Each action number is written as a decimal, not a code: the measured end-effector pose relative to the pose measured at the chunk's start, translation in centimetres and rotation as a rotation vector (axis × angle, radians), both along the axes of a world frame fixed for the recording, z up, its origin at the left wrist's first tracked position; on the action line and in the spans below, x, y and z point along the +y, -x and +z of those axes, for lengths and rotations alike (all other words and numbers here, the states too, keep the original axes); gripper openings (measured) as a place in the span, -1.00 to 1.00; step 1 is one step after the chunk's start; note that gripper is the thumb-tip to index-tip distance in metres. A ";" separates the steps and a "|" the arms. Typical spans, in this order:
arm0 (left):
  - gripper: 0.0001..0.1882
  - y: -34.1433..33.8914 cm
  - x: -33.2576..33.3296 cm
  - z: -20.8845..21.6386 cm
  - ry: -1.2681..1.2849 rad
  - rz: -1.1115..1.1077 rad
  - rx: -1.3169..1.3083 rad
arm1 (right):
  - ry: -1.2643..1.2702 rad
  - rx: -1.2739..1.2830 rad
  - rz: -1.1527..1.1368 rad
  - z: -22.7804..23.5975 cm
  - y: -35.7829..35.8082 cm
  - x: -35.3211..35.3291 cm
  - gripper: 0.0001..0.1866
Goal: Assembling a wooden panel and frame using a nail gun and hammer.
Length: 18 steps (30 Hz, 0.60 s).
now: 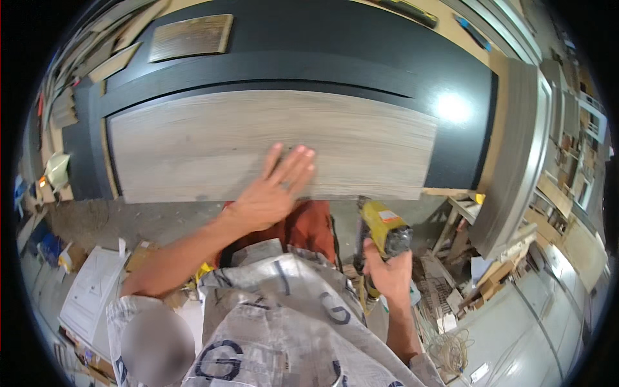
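A long grey-brown wood-grain board [213, 142] lies flat on a black panel [309, 45], its near edge toward me. My left hand [274, 190] rests on the board near its middle, fingers stretched out and slightly apart. At the right, beyond the board's near edge, my right hand [387, 267] is wrapped round the grip of a yellow and black nail gun [385, 226]. The nose of the nail gun points away from me, close to the board's near edge; whether it touches the board I cannot tell.
A small wood-grain offcut [191, 37] lies on the panel at the far left. A blue-handled knife [474, 32] and a yellow-black tool [409, 11] lie along the far edge. Grey profile boards [516, 155] stand at the right. Coiled hose [451, 348] and wood scraps litter the floor.
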<state>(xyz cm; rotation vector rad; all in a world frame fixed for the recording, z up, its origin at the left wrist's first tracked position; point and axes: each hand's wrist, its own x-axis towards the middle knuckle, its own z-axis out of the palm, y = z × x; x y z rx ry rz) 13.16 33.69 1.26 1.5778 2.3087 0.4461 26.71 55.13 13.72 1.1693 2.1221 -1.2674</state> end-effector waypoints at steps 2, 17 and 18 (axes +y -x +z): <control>-0.24 1.4 -5.4 1.0 0.032 0.181 -0.139 | 0.039 -0.069 -0.013 0.9 0.3 -0.6 -0.80; -0.16 4.2 -13.2 -1.1 -0.078 0.007 -0.027 | -0.003 -0.013 0.196 -1.2 3.2 -15.0 -0.76; -0.16 4.2 -13.3 -1.1 -0.085 0.005 -0.031 | -0.015 0.014 0.172 -1.2 3.3 -15.4 -0.76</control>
